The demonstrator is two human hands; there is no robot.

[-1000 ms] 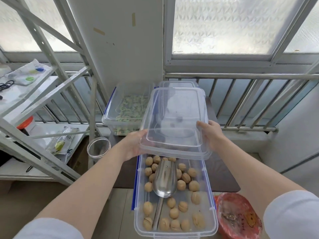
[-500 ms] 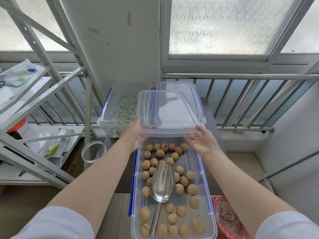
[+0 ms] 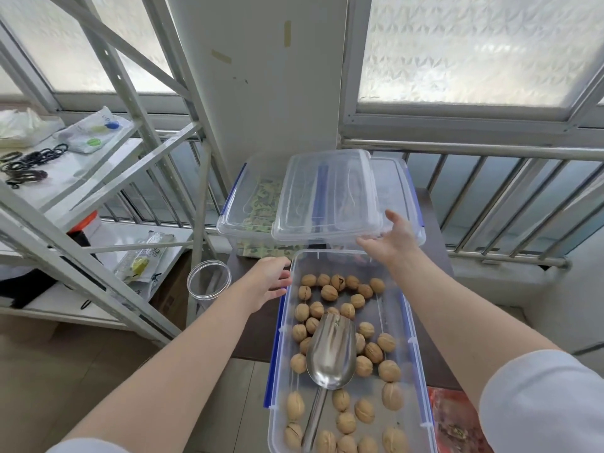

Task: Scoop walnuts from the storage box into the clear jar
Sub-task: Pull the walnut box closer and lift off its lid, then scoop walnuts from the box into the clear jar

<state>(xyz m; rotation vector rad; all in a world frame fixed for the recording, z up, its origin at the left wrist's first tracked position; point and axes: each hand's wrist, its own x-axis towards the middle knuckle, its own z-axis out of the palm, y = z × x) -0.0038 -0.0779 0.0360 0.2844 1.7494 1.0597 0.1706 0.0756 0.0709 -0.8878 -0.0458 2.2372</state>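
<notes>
The clear storage box (image 3: 421, 371) stands uncovered in front of me, with several walnuts (image 3: 328, 292) scattered over its floor. A steel scoop (image 3: 331, 351) lies among them, bowl up, handle toward me. The box's clear lid (image 3: 327, 197) rests on top of two closed boxes behind it. My right hand (image 3: 392, 238) is at the lid's near right corner with fingers spread, just touching or just off it. My left hand (image 3: 269, 282) hovers relaxed at the box's far left corner, holding nothing. The clear jar (image 3: 209, 279) stands lidless to the left of the box.
Two closed clear boxes (image 3: 243, 204) with blue latches sit behind on the dark table (image 3: 255, 335). A grey metal shelf rack (image 3: 98, 204) with bags and hair ties fills the left. A railing (image 3: 490, 152) and frosted windows lie beyond. A red bag (image 3: 457, 420) sits at lower right.
Both hands carried the lid away from the walnut box and set it on the boxes behind. The left hand has let go and drawn back; the right hand is opening at the lid's corner.
</notes>
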